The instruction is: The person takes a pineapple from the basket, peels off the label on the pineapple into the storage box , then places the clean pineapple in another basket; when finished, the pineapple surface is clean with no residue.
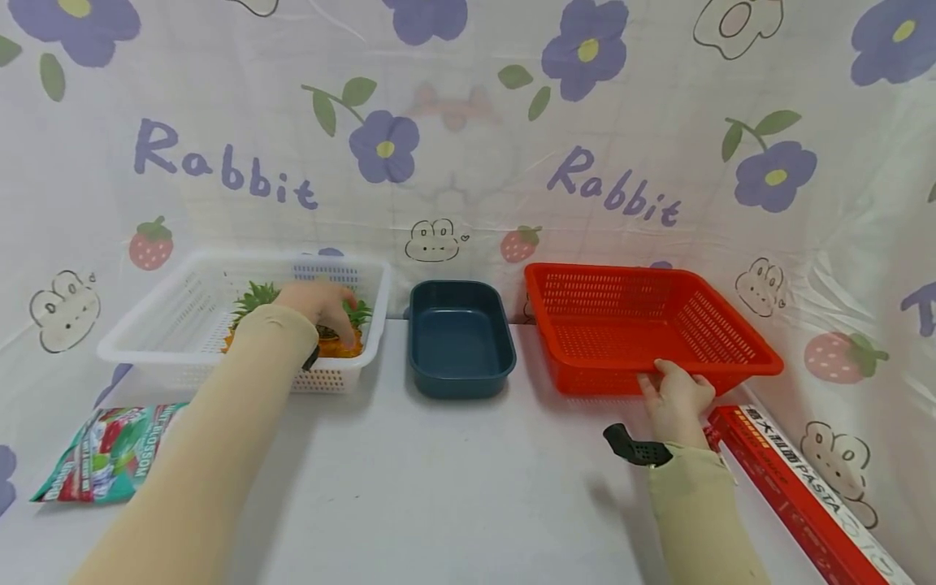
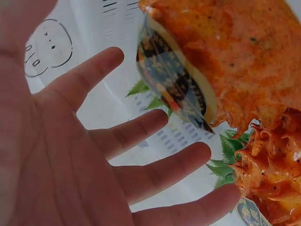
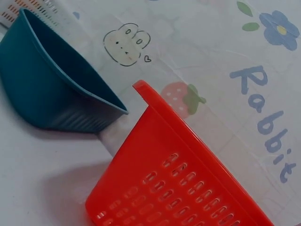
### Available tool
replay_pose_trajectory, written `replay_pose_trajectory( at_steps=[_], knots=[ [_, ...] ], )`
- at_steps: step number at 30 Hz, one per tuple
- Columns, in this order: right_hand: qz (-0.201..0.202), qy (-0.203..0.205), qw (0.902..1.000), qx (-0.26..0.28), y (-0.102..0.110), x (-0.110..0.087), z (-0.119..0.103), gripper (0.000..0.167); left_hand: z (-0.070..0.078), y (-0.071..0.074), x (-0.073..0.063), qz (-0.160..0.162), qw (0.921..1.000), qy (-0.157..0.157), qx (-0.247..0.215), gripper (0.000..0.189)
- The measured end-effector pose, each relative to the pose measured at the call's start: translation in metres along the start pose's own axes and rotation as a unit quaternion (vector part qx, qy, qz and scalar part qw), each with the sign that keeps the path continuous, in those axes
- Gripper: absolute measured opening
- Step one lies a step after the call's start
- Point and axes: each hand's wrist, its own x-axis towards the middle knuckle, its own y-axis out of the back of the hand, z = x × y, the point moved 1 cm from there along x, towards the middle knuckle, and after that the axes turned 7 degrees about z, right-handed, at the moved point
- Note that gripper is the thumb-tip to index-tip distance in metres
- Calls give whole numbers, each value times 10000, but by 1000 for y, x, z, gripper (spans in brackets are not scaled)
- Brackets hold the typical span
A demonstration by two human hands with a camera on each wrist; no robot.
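Note:
My left hand (image 1: 318, 309) reaches into the white basket (image 1: 161, 356), over glossy orange pineapples (image 1: 340, 348) with green leaves. In the left wrist view its fingers are spread and hold nothing; one pineapple (image 2: 244, 52) carries a leaf-shaped sticker (image 2: 176, 77), and a second pineapple (image 2: 273, 162) lies beside it. On the right, my right hand (image 1: 678, 398) grips the front rim of the red basket (image 1: 600, 366), with fingertips over the edge. The right wrist view shows the red basket (image 3: 141, 165) but not the hand.
Between the baskets stands a dark blue tub (image 1: 461, 382). A green and red snack bag (image 1: 110, 455) lies at the left, partly behind my left forearm. A long red pasta box (image 1: 797, 487) lies at the right edge. A printed curtain (image 1: 468, 122) hangs behind.

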Motion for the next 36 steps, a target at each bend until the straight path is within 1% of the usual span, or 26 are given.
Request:
replay_pose_trajectory(
  at_steps=[2, 7, 9, 13, 16, 18, 23, 24, 27, 31, 36],
  knots=[
    [21, -1, 10000, -7, 0, 0, 0, 83, 1, 0, 0, -54, 10000, 13, 59, 74],
    [34, 47, 9999, -89, 0, 0, -1, 79, 4, -1, -3, -177, 9984, 409, -354, 74],
    [16, 64, 9999, -115, 0, 0, -1, 78, 5, -1, -6, -187, 9976, 476, -466, 74],
    [1, 68, 10000, -58, 0, 1, -1, 75, 8, -1, -9, -209, 9980, 423, -409, 73],
    [10, 94, 9999, -39, 0, 2, -2, 75, 9, -2, -8, -241, 9982, 417, -365, 72],
    [6, 102, 9999, -35, 0, 2, -2, 78, 10, -2, -7, -261, 9987, 363, -232, 69],
    [10, 115, 9999, -77, -1, 0, -2, 82, 11, -3, -2, -337, 9987, 369, -131, 66],
    [3, 107, 9999, -71, -1, 0, -2, 82, 11, -3, -1, -356, 9985, 395, -132, 65],
    [-41, 86, 9999, -60, 1, 0, -1, 79, 10, -5, 3, -455, 9984, 321, 92, 66],
    [-111, -6, 9999, -46, 4, 1, -1, 75, 11, -6, 5, -467, 9981, 279, 275, 65],
    [-284, -82, 9995, -117, 6, 0, -5, 69, 18, -4, 4, -401, 9984, 371, 148, 63]
  ],
)
